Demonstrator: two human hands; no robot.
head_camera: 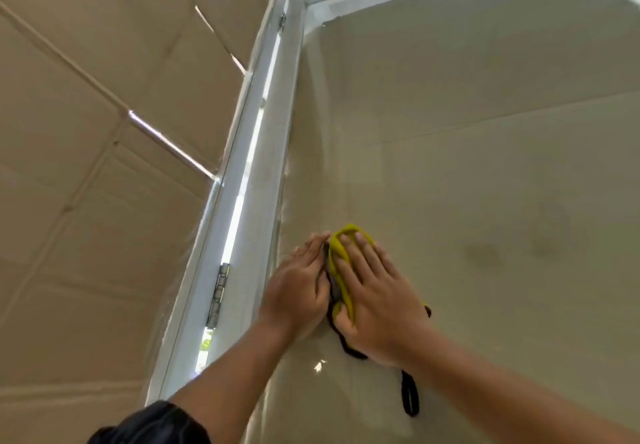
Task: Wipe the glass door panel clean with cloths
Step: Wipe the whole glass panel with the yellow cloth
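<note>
Glass door panel (467, 139): fills the right side of the view, seen from below. It reflects beige tiling, with a couple of faint dull smudges (483, 253) well to the right of the hands.
Yellow cloth (341, 253): bunched flat against the glass low on the panel, near its hinged edge. One fold pokes out past the fingertips and another runs down between index finger and thumb.
Right hand (377, 291): spread flat on top of the yellow cloth, fingers straight and a little apart, pressing it to the glass. The thumb lies along the cloth's lower fold.
Left hand (298, 281): just beside the right one, fingers straight and together, lying flat on the glass.
Grey cloth (333, 282): only a sliver shows in the gap between the two hands. I cannot tell how much lies beneath the left palm.
Black loop (410, 397): trails from under the right wrist down the glass.
Door frame (256, 166): white, running up left of the panel, with a metal hinge (218, 296) level with the hands.
Dark sleeve (156, 423): on the left arm, at the bottom edge.
</note>
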